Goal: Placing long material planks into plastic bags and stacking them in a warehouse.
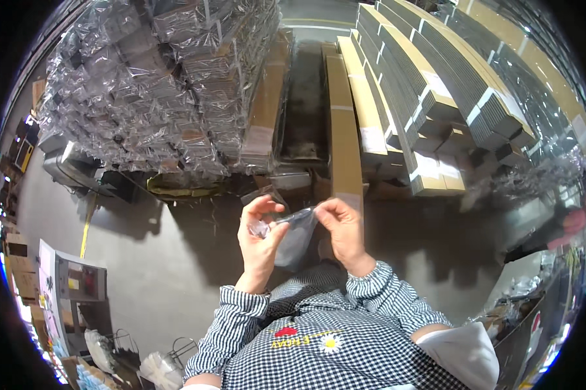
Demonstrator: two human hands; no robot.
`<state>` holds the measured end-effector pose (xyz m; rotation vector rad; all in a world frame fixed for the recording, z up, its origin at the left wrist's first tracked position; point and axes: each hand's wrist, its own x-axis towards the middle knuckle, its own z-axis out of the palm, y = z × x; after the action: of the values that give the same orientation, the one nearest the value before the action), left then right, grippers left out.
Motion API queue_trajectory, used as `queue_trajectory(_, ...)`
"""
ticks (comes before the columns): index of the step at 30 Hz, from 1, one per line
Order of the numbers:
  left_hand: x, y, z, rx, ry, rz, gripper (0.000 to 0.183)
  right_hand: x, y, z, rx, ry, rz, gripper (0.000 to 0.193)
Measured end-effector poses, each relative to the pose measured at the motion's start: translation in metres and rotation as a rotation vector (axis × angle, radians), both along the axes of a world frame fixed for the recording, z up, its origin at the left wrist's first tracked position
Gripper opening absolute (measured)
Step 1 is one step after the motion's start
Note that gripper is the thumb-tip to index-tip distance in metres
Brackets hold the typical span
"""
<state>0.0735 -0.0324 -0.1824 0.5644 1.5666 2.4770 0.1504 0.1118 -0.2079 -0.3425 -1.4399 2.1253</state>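
Note:
In front of my body, a clear plastic bag (297, 242) hangs between my two hands, its upper edge stretched from one to the other. My right hand (346, 235) pinches the bag's right upper corner between thumb and fingertips. On the other side, my left hand (259, 239) is curled around the bag's left part, thumb along the edge and fingers bent. A bit of crumpled clear film (260, 228) shows against the left palm. Whether anything lies inside the bag I cannot make out.
A tall stack of film-wrapped goods (156, 84) stands ahead on the left. Strapped bundles of flat cardboard (429, 97) are piled ahead on the right. A grey machine or cabinet (78, 279) is at the left, and a cluttered bench (520, 292) at the right.

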Motion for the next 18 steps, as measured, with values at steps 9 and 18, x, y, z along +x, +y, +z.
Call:
queue_trajectory(9, 0.013, -0.011, -0.04, -0.282, -0.184, -0.241, 0.011, 0.028, -0.012, -0.002, -0.132, 0.17, 0.057, 0.021)
queue_trajectory(18, 0.038, 0.009, -0.051, -0.104, -0.299, -0.462, 0.029, 0.066, 0.012, -0.023, -0.38, -0.045, 0.16, 0.025)
